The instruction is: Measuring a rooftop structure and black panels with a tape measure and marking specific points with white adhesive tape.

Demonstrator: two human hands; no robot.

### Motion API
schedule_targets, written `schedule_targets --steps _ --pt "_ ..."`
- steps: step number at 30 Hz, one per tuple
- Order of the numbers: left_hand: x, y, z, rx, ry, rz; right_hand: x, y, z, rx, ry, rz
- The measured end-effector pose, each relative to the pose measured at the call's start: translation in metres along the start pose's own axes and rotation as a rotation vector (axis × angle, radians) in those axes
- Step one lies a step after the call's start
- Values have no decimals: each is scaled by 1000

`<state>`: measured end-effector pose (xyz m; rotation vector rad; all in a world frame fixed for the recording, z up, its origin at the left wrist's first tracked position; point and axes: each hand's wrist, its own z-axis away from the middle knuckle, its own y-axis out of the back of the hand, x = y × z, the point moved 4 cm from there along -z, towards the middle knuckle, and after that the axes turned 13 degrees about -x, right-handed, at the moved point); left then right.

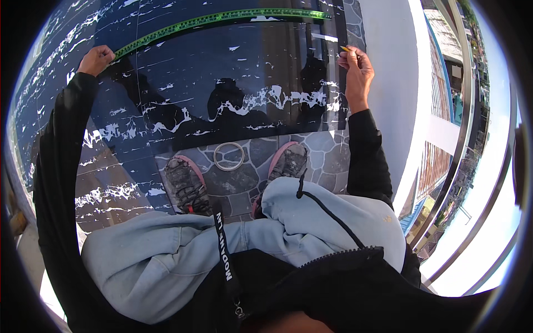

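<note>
A green tape measure (222, 18) curves across a dark glossy sheet (189, 61) with white marble-like veins. Its left end is pinched by my left hand (96, 60), whose thumb and fingers are closed on it at the sheet's left part. The other end of the tape lies near the sheet's far right corner. Beside the sheet's right edge, my right hand (358, 75) pinches a slim yellow pencil (345, 49); only a short piece sticks out past the fingertips, toward the left. The sheet reflects my dark outline.
A pale ring (229, 156) lies on the stone-patterned floor (327, 152) between my shoes (186, 180). Along the right runs a white wall or ledge (391, 66), with railings and rooftops beyond. A black lanyard (225, 250) hangs over my light trousers.
</note>
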<state>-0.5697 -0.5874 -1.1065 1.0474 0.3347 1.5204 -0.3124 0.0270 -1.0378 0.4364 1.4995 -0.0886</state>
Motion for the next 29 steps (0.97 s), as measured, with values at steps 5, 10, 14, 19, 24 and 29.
schedule_targets --steps 5,10,14,19,24,29 --pt "-2 5 -8 -149 -97 174 -39 -115 100 -668 162 396" --pt "-25 7 11 10 -29 336 -24 -199 226 -1148 474 639" --pt "-10 -1 54 119 7 324 -6 -197 228 -1110 471 621" --pt "23 -35 130 153 199 612 -36 -202 165 -1001 518 615" --pt "66 -38 264 90 415 1081 -104 -205 116 -923 316 778" --pt "110 60 442 244 462 1341 -286 -212 107 -1062 217 454"
